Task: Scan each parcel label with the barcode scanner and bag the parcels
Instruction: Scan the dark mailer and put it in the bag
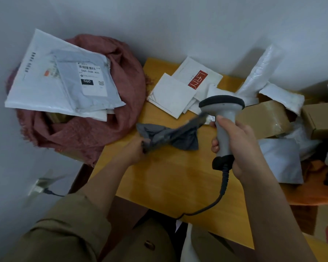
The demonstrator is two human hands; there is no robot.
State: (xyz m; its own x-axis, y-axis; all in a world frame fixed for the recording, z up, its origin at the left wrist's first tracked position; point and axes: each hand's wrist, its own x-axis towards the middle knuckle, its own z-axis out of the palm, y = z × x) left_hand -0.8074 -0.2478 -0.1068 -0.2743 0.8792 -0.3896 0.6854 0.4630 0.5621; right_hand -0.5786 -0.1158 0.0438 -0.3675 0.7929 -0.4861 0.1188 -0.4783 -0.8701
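Observation:
My right hand (240,146) grips the grey barcode scanner (222,118) by its handle, head pointing away from me, its dark cable (216,201) trailing off the table's near edge. My left hand (134,150) holds a crumpled dark grey plastic parcel (170,134) by one corner, lifted and blurred just left of the scanner. To the left, a dusty-red cloth bag (95,129) lies open with white and grey mailers (64,82) resting on top; the uppermost shows a barcode label (91,78).
Everything sits on a yellow wooden table (169,176). White envelopes (178,91), one with a red tag, lie at the back. White poly mailers (261,70), cardboard boxes (263,118) and a grey mailer (280,159) crowd the right side. A wall stands behind.

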